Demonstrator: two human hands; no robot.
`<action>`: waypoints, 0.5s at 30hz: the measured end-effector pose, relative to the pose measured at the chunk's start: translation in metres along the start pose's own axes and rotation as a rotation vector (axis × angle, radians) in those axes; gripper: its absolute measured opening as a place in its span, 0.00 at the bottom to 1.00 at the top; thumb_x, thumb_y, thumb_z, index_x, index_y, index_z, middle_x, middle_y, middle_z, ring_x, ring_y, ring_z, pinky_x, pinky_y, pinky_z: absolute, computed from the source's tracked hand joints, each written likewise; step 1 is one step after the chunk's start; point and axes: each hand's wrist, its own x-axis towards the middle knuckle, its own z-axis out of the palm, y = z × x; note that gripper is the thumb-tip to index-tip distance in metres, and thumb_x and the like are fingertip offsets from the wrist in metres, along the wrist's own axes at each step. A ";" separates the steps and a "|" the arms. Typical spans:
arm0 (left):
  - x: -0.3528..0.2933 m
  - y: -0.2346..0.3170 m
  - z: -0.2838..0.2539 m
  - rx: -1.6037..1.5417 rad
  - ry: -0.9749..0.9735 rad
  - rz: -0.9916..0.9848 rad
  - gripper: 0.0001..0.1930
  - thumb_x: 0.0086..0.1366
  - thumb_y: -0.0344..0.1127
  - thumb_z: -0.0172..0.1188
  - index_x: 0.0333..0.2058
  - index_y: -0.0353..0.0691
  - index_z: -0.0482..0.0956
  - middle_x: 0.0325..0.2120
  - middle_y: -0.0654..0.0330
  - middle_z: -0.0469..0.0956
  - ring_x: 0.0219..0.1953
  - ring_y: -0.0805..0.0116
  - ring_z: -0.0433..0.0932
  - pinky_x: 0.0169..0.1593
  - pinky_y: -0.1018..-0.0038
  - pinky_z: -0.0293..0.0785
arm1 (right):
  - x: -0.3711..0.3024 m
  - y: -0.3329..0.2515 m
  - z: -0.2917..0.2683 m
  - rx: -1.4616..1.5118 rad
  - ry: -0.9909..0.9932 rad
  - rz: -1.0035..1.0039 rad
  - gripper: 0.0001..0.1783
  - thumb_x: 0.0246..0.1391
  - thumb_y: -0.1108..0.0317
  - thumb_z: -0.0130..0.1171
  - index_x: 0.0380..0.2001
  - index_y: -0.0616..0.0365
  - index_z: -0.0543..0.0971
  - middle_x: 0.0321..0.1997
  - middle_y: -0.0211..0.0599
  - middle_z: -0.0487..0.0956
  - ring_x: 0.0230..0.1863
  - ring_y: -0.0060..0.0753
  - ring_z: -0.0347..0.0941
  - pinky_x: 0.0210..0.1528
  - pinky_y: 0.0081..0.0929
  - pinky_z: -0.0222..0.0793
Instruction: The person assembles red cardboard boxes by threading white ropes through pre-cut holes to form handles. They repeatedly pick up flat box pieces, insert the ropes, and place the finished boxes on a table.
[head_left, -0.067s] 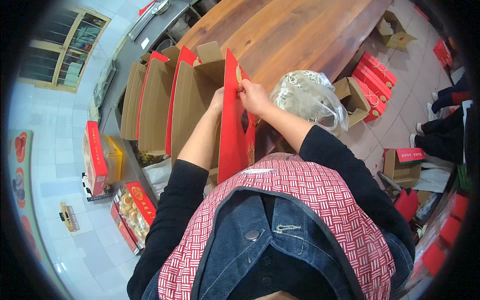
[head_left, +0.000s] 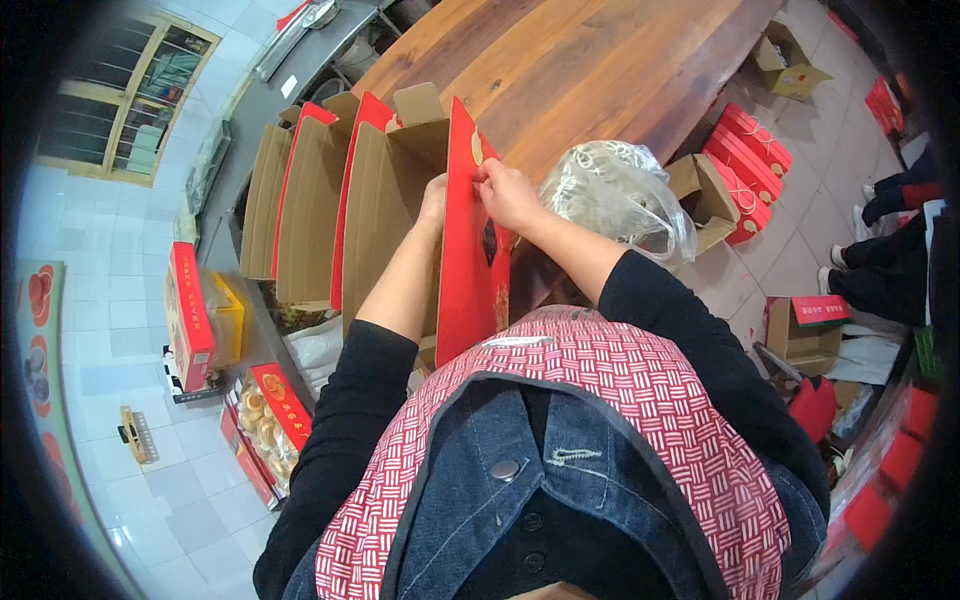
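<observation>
Right hand (head_left: 508, 195) fingers curled, pinched on upper edge of red box panel (head_left: 466, 250), near small gold round mark. Left hand (head_left: 434, 198) pressed against far face of same panel, fingers mostly hidden behind it; grip there could not be told. Panel stood upright, on edge, at near end of wooden tabletop (head_left: 560, 70), directly ahead of chest. Just left of it: row of brown cardboard flats (head_left: 310, 215) with red edges, standing side by side. To the right, touching tabletop edge: clear plastic bag (head_left: 620, 195) of pale items. Further right on tiled floor: stacked red gift boxes (head_left: 745, 165), open brown cartons (head_left: 705, 200)
</observation>
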 end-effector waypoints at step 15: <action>-0.188 0.035 0.082 1.081 0.172 0.060 0.21 0.56 0.35 0.53 0.47 0.34 0.66 0.39 0.42 0.74 0.45 0.49 0.73 0.49 0.65 0.67 | -0.055 0.109 0.008 -0.310 -0.338 -0.129 0.09 0.48 0.69 0.46 0.25 0.61 0.74 0.29 0.48 0.75 0.35 0.49 0.72 0.38 0.40 0.68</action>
